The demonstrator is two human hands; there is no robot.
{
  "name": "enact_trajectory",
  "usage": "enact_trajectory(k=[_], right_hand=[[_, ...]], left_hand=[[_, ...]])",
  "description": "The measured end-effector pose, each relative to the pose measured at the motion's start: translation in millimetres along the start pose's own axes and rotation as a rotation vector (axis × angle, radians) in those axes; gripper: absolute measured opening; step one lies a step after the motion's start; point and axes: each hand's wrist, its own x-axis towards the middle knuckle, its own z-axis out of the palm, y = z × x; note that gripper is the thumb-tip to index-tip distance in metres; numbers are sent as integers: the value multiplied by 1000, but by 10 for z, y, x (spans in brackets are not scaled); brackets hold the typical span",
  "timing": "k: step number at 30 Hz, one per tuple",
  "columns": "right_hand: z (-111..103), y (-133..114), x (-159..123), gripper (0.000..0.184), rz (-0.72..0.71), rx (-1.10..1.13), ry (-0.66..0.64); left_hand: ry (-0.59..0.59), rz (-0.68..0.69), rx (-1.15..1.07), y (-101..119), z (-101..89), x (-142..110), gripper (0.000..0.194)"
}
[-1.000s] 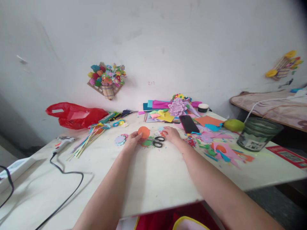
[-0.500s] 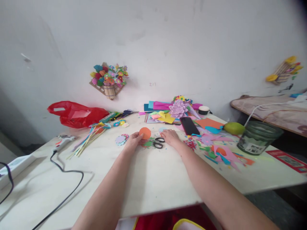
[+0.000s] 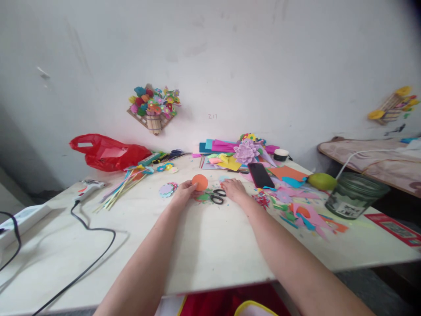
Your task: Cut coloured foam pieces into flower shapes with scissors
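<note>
My left hand (image 3: 185,192) pinches an orange disc (image 3: 199,182) at its left edge, holding it just over the table. Under the disc lie green scraps (image 3: 202,197). A pair of scissors (image 3: 217,199) with black handles rests between my two hands. My right hand (image 3: 233,188) lies low on the table to the right of the scissors, fingers stretched forward. Its fingertips are close to a light blue piece (image 3: 224,178); whether they grip it I cannot tell. Scalloped paper flowers (image 3: 167,189) in lilac and other colours lie left of my left hand.
A glue gun (image 3: 88,189) with a black cord and a power strip (image 3: 24,221) lie at the left. Behind are a red plastic bag (image 3: 110,153) and thin sticks (image 3: 123,193). To the right are a phone (image 3: 261,175), colourful scraps (image 3: 309,215) and a glass jar (image 3: 355,197).
The camera view has turned slightly to the left. Both hands and the orange disc keep nearly the same places.
</note>
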Motion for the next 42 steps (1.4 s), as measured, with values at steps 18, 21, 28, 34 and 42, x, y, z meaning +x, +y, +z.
enact_trajectory(k=[18,21,28,34,42], right_hand=[[-27,132,45,36,96,166,426],[7,190,86,34,127,275,483],[175,286,230,30,316,1063,549],[28,116,152,33,350,1495,491],[-62,-268,40,31,287,1648,293]], left_hand=[[69,-7,-25,30,11,10,29],[67,0,-26,41,13,-1,28],[66,5,-4,31,9,3,32],[35,2,-25,21,20,4,31],[-84,5,-3,8,37,-1,36]])
